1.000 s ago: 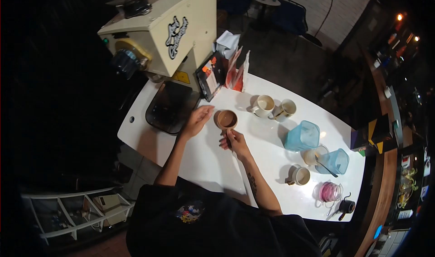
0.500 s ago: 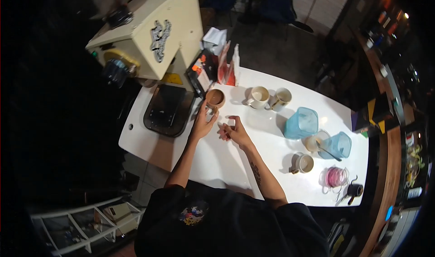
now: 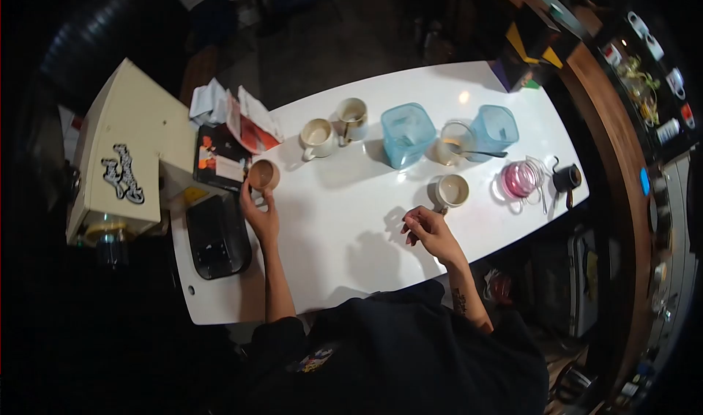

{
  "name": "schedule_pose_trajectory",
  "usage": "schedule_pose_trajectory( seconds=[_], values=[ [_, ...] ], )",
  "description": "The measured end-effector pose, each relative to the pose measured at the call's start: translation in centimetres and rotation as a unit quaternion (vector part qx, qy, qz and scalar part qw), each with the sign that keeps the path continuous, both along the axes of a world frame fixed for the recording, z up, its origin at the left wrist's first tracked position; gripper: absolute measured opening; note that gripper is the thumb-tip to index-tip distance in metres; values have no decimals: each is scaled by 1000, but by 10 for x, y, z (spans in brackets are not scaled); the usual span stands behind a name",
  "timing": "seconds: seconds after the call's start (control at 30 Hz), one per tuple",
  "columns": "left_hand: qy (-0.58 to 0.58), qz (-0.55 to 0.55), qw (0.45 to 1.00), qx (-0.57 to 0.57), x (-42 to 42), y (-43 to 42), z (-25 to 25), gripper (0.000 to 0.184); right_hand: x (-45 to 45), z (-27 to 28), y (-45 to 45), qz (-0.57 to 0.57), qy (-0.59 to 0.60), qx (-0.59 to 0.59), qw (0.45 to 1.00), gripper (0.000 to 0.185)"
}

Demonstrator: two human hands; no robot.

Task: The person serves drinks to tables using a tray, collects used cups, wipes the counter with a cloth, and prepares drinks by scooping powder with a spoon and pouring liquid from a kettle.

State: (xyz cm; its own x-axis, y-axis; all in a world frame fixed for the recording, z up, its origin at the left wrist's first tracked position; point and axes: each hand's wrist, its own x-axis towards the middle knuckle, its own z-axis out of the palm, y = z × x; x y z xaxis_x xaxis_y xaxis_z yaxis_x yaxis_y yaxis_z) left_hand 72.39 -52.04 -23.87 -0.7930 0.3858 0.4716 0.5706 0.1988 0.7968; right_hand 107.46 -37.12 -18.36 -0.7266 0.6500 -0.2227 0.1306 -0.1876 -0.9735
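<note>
My left hand (image 3: 261, 214) is at the left of the white table, its fingers and thumb around the near side of a small brown cup (image 3: 265, 173) that stands upright. Farther right, my right hand (image 3: 432, 233) hovers with loosely bent, parted fingers and nothing visible in them. Just beyond it stands a cream mug (image 3: 452, 190), its handle close to the hand; whether they touch I cannot tell. Two more mugs, a cream one (image 3: 318, 138) and a speckled one (image 3: 352, 118), stand toward the far edge.
A cream grinder (image 3: 132, 159) and a black tray (image 3: 218, 236) occupy the left end, beside bags (image 3: 253, 122). Two blue containers (image 3: 407, 133) flank a glass with a spoon (image 3: 454, 144). A pink-filled glass vessel (image 3: 521, 179) and a small black pot (image 3: 566, 177) sit at the right.
The view has swung to the right. My right hand has moved away from my left, over to the cream mug on the right. My left hand stays at the brown cup.
</note>
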Motion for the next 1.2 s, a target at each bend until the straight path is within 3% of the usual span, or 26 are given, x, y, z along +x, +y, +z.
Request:
schedule_pose_trajectory(
  seconds=[0.1, 0.2, 0.3, 0.4, 0.5, 0.53, 0.7, 0.83, 1.03, 1.2],
  values=[
    [51, 31, 998, -12, 34, 12, 23, 43, 24, 8, -1, -54, 15, -15, 998, 19],
    [-13, -158, 985, 71, 67, 32, 9, 29, 44, 19, 5, -169, 26, 22, 985, 16],
    [-168, -319, 933, -2, 133, 56, 28, 26, 58, 28, 22, -319, 44, 105, 941, 22],
    [-210, -453, 863, -80, 184, 80, 26, 55, 67, 34, 49, -375, 29, 142, 916, 39],
    [-160, -489, 850, -117, 221, 105, 37, 67, 68, 30, 78, -387, 35, 152, 909, 51],
    [-169, -500, 836, -149, 227, 115, 33, 82, 66, 27, 85, -388, 42, 159, 907, 54],
    [-111, -466, 870, -122, 263, 151, 17, 95, 56, 29, 110, -338, 82, 134, 928, 44],
    [-71, -420, 897, -116, 278, 170, 16, 95, 52, 21, 124, -298, 97, 117, 942, 18],
    [-19, -381, 916, -127, 283, 179, 17, 87, 59, 40, 110, -259, 68, 200, 943, 10],
    [-7, -405, 913, -50, 282, 182, 1, 86, 56, 48, 101, -266, 62, 257, 927, 8]
  ],
)
